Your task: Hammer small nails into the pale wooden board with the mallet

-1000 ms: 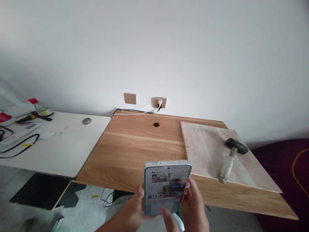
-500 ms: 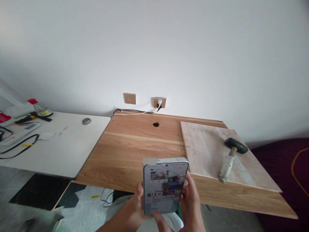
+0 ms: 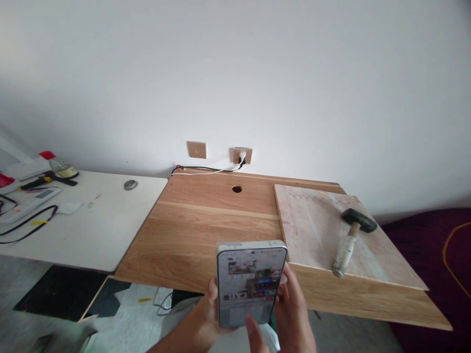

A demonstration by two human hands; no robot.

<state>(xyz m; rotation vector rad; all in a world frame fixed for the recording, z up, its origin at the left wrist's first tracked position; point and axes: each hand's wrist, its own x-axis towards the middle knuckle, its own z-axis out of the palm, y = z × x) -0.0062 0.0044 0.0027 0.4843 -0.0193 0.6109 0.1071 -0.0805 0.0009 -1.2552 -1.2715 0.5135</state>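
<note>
fingers of the left hand (image 3: 206,316): curled round the left edge of the phone, thumb against its side.
right hand (image 3: 294,314): fingers pressed on the phone's right edge; thumb bent over the low end of the screen, cannot tell whether it touches.
phone (image 3: 245,289): held in both hands, tilted, in front of the wooden surface's near edge; screen lit, small pictures on it, text too small to read.
wooden surface (image 3: 206,220): in the middle, round hole (image 3: 237,189) near its far edge.
board (image 3: 309,225): flat on the right part of the wooden surface.
mallet (image 3: 351,242): lying on the board, black head far, pale handle pointing near.
white surface (image 3: 106,220): left, beside the wooden one, bearing a grey disc (image 3: 130,185), a red-capped bottle (image 3: 65,169) and a black cable (image 3: 39,228).
socket (image 3: 248,156): on the far wall (image 3: 235,73), plugs in it, right of a plain plate (image 3: 196,150).
purple fabric (image 3: 412,245): far right.
</note>
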